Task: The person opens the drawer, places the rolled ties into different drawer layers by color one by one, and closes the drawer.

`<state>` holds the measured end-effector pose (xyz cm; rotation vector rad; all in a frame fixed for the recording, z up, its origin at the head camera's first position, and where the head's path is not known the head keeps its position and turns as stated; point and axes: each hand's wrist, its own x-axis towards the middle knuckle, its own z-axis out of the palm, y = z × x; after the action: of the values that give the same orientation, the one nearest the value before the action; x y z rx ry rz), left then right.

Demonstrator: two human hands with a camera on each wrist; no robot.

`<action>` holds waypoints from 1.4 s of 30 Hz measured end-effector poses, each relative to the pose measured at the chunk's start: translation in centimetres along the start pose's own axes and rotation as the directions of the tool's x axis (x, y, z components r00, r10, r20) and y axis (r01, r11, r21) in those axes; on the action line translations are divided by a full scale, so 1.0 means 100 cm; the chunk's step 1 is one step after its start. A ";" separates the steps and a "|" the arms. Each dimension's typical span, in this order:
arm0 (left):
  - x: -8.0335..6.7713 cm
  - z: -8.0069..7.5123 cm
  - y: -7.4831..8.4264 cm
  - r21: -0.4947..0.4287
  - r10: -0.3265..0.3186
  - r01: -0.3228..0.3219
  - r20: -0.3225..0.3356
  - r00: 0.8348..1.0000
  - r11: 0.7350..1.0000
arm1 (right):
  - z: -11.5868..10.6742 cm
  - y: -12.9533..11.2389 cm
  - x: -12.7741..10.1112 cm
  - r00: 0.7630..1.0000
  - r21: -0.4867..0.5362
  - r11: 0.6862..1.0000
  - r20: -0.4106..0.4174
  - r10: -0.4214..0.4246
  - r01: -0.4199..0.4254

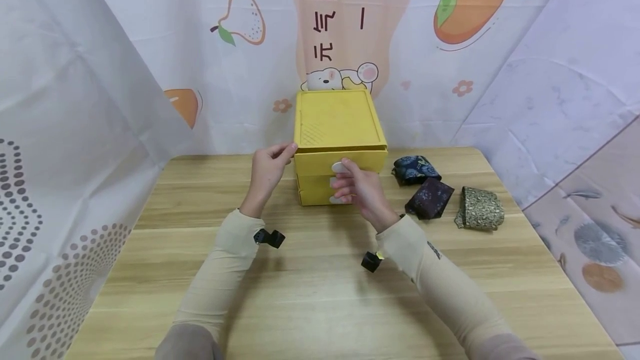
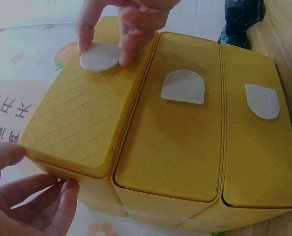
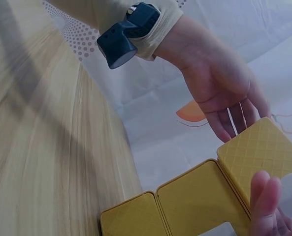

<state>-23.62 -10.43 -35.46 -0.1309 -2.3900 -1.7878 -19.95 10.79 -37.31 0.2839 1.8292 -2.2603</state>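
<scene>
A yellow three-drawer box stands at the table's back edge. Its top drawer sticks out slightly from the body, and the middle drawer and bottom drawer sit flush. My right hand holds the top drawer's white pull tab between thumb and fingers. At that drawer's left front corner, my left hand grips the edge, thumb at the upper corner and fingertips along the lower side. What lies inside the drawers is hidden.
Right of the box lie a dark blue patterned cloth bundle, a dark purple folded cloth and a speckled green-beige one. Behind the box hangs a printed curtain. The wooden table extends toward me.
</scene>
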 end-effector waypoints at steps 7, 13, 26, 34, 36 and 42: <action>0.001 -0.001 -0.001 0.012 0.009 -0.009 0.006 1.000 1.000 | 0.000 0.002 -0.005 1.000 -0.021 1.000 -0.001 -0.018 0.018; 0.001 -0.001 -0.002 0.009 0.004 -0.004 0.010 1.000 1.000 | -0.002 0.005 -0.012 1.000 -0.048 0.999 0.002 -0.021 0.021; 0.001 0.001 -0.007 -0.002 0.047 -0.047 -0.022 0.999 0.999 | -0.006 0.011 -0.027 0.999 -0.023 0.999 0.004 -0.041 0.041; 0.000 0.002 -0.007 -0.013 0.052 -0.052 -0.017 0.999 0.999 | -0.004 0.018 -0.040 0.998 -0.025 0.998 -0.027 -0.056 0.056; 0.000 0.002 -0.007 -0.021 0.048 -0.048 -0.016 0.999 0.999 | -0.003 0.020 -0.044 0.997 -0.022 0.998 -0.037 -0.060 0.059; 0.000 0.001 -0.007 -0.042 0.045 -0.046 -0.019 0.999 0.998 | -0.002 0.022 -0.050 0.996 -0.021 0.998 -0.059 -0.059 0.058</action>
<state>-23.73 -10.51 -36.19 -0.1717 -2.3184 -1.8127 -14.55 10.75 -38.01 0.3014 1.9125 -2.2950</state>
